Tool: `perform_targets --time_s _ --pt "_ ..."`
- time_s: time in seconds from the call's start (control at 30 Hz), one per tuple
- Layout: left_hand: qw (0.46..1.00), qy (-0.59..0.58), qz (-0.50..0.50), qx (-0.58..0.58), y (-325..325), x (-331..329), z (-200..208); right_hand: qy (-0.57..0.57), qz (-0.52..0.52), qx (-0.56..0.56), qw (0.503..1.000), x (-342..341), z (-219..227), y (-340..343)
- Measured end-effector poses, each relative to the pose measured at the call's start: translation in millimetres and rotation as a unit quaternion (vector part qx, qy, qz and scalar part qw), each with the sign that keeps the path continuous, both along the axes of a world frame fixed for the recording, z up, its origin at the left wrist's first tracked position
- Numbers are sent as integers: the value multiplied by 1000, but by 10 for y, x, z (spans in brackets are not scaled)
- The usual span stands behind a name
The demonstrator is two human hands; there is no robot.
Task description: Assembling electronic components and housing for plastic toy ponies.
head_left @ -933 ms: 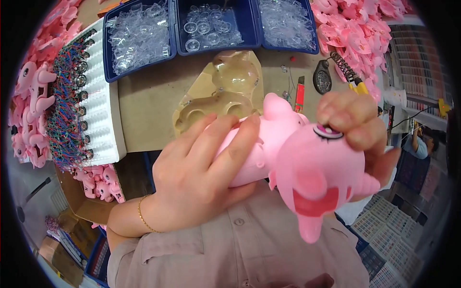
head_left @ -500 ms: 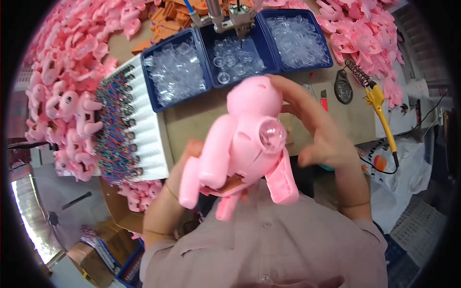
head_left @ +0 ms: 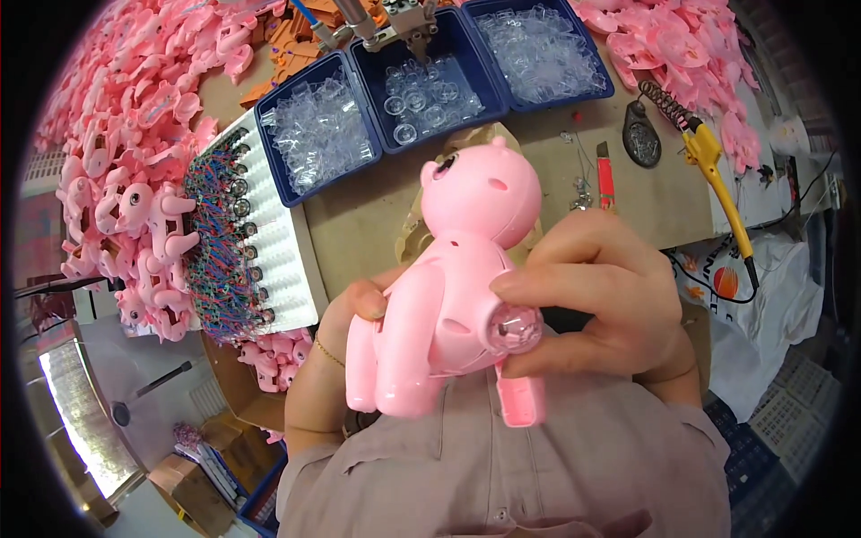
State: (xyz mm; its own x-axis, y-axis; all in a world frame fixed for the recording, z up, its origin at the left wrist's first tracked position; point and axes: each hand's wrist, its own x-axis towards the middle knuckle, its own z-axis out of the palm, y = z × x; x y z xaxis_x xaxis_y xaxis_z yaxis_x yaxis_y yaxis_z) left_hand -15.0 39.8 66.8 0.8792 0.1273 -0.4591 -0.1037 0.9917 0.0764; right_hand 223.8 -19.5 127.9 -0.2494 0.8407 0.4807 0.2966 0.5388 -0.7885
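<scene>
In front of my chest I hold a pink plastic toy pony (head_left: 417, 323), head up and tilted slightly. One eye shows on its round head, and its legs point down. My left hand (head_left: 363, 300) is closed on it from the left, thumb over a leg and the other fingers hidden behind. A clear ribbed plastic dome (head_left: 516, 330) sits in a round collar on the toy's right side. My right hand (head_left: 601, 300) closes around that collar, with fingertips above and below the dome. One leg piece (head_left: 520, 399) shows a hollow inside.
Blue bins (head_left: 359, 112) of clear plastic parts stand beneath a metal fixture (head_left: 408, 22). Wired parts (head_left: 215, 242) line a white foam tray (head_left: 282, 242) on the left. Pink shells (head_left: 117, 99) are heaped around. A red-handled cutter (head_left: 604, 179) and yellow soldering iron (head_left: 713, 170) lie right.
My right hand has come down from beside the toy's head and closed around the dome's collar. The toy has turned, bringing an eye into sight, and its legs have shifted.
</scene>
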Motion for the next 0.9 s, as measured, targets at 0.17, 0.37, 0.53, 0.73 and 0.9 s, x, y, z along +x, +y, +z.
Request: perform_targets --time_s 0.17,0.37,0.53,0.73,0.9 --pt "994 29 15 104 -3 47 142 -20 -52 -13 998 9 13 -112" --pt "983 44 14 180 -8 -55 5 -30 -78 57 995 -37 -37 -133" --pt "969 55 33 238 -2 -141 -199 -60 -107 81 989 -63 -8 -169" --pt "930 -11 116 348 -100 -86 8 -74 -153 90 981 -89 -16 -161" --pt "864 229 166 417 -145 -12 269 -77 -149 115 979 -21 -38 -118"
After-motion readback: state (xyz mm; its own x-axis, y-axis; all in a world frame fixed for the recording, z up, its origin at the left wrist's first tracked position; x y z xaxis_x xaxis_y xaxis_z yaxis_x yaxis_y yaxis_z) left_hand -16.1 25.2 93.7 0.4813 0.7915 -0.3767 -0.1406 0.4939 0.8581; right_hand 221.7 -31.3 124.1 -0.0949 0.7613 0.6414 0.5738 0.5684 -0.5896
